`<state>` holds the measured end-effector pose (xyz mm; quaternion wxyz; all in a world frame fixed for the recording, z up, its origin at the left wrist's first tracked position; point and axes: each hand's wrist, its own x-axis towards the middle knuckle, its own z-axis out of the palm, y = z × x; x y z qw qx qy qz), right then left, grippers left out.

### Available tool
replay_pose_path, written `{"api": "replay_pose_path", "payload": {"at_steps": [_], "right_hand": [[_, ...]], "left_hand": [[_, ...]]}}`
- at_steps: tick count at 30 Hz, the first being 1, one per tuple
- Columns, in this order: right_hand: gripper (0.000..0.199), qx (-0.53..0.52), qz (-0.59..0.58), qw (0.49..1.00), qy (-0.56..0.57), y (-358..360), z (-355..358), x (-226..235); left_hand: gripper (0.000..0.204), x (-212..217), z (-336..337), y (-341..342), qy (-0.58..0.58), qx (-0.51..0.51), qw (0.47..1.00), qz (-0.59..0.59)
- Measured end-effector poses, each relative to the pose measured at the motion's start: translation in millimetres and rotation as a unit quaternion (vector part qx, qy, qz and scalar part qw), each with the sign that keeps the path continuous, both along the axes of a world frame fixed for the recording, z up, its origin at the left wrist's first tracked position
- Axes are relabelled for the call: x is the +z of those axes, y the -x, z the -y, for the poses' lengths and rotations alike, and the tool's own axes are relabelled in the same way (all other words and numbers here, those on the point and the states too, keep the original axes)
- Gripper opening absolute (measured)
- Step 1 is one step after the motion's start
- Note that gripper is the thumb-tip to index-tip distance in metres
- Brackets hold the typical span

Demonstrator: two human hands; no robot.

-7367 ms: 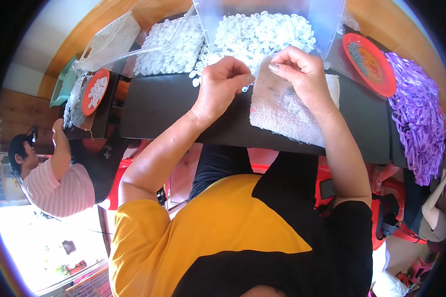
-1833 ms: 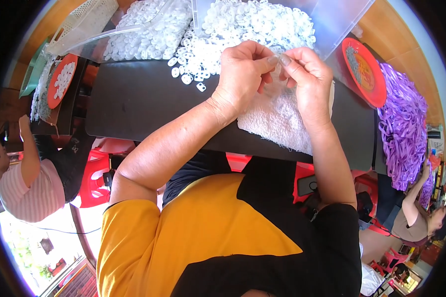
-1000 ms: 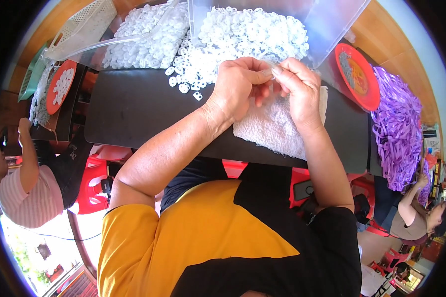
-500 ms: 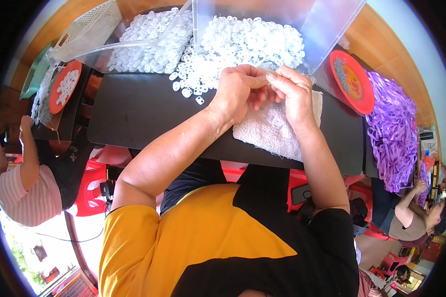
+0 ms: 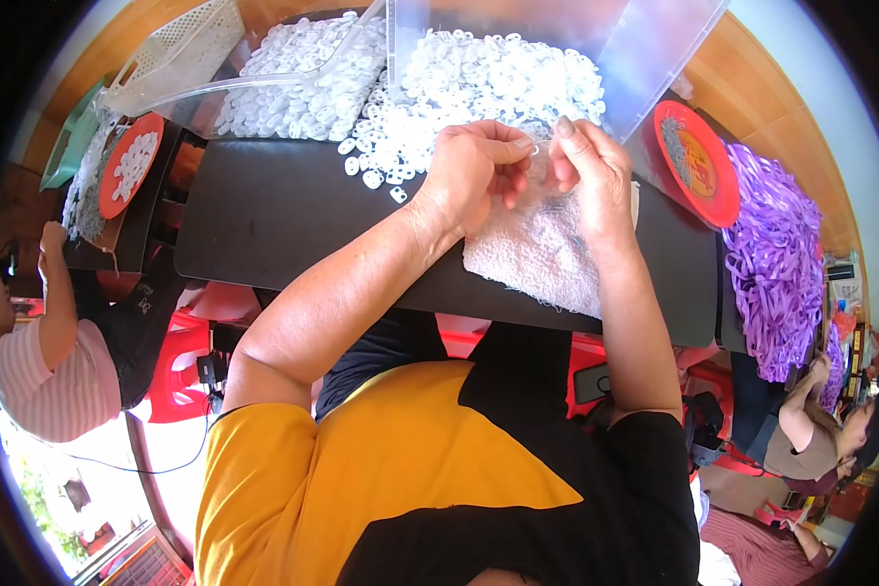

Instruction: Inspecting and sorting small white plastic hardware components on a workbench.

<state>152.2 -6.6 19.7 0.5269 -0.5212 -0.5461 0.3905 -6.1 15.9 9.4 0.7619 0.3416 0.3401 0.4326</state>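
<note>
My left hand (image 5: 471, 178) and my right hand (image 5: 592, 168) meet fingertip to fingertip above a white towel (image 5: 542, 259) on the black table (image 5: 273, 215). Together they pinch a small pale piece (image 5: 538, 156), too small to make out its shape. Just beyond the hands lies a heap of small white plastic rings (image 5: 479, 83) in a clear bin, with a few rings spilled onto the table beside my left hand.
A second heap of white rings (image 5: 298, 73) and a white basket (image 5: 181, 44) lie far left. Red plates sit at the right (image 5: 698, 161) and left (image 5: 127, 171). Purple strips (image 5: 776, 259) pile at the right edge. Other people sit at left (image 5: 54, 361) and lower right (image 5: 820, 435).
My left hand came back from the edge of the ring heap and joined my right hand over the towel. Since then both hands stay together, only fingers shifting.
</note>
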Motion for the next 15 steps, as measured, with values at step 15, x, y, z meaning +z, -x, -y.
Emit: {"api": "replay_pose_path", "payload": {"at_steps": [15], "right_hand": [[0.006, 0.041, 0.100, 0.990, -0.088, -3.2, 0.7, -1.7]], "left_hand": [[0.012, 2.0, 0.5, 1.3, -0.007, 0.009, 1.000, -0.018]]}}
